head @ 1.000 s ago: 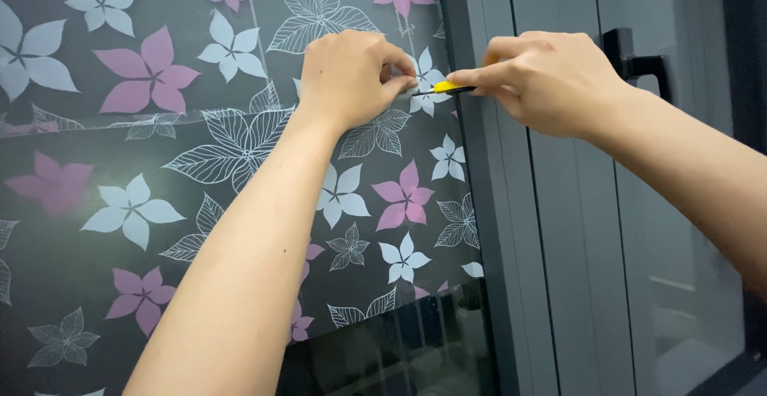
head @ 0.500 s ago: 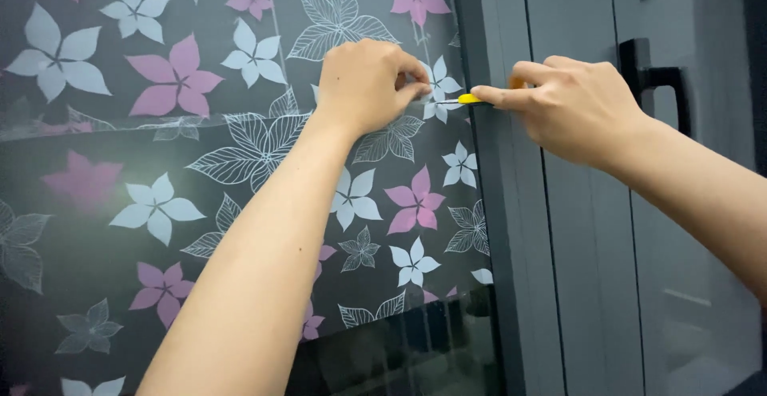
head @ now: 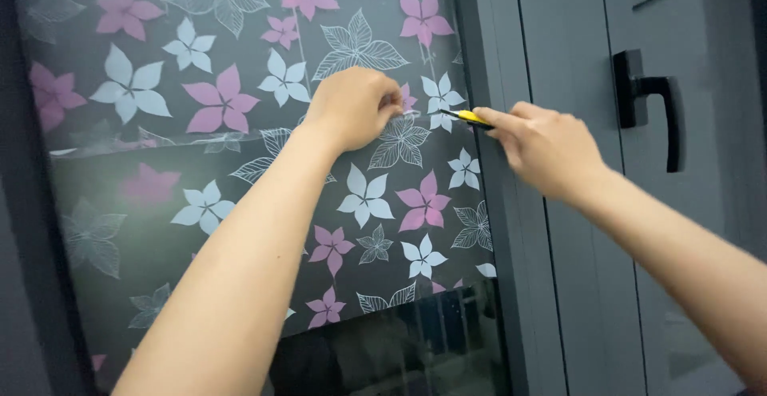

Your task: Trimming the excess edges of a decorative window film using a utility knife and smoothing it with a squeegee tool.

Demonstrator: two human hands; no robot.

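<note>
While the left hand (head: 355,107) presses, knuckles curled, against a floral window film (head: 240,164), the right hand (head: 547,144) pinches a small yellow-handled cutter (head: 467,116) at the film's right edge. The cutter lies between the two hands, its long axis nearly level, tip pointing left toward the left hand and touching the seam where film meets the grey window frame (head: 511,204). The right hand, closed around the tool, is the nearer one to that seam; the left hand sits just beside it on the film, fingers bunched, and whether it pinches the film cannot be told. A black window handle (head: 649,104) stands beyond the right hand. Below both forearms, bare glass (head: 399,356) shows under the film's lower edge.
</note>
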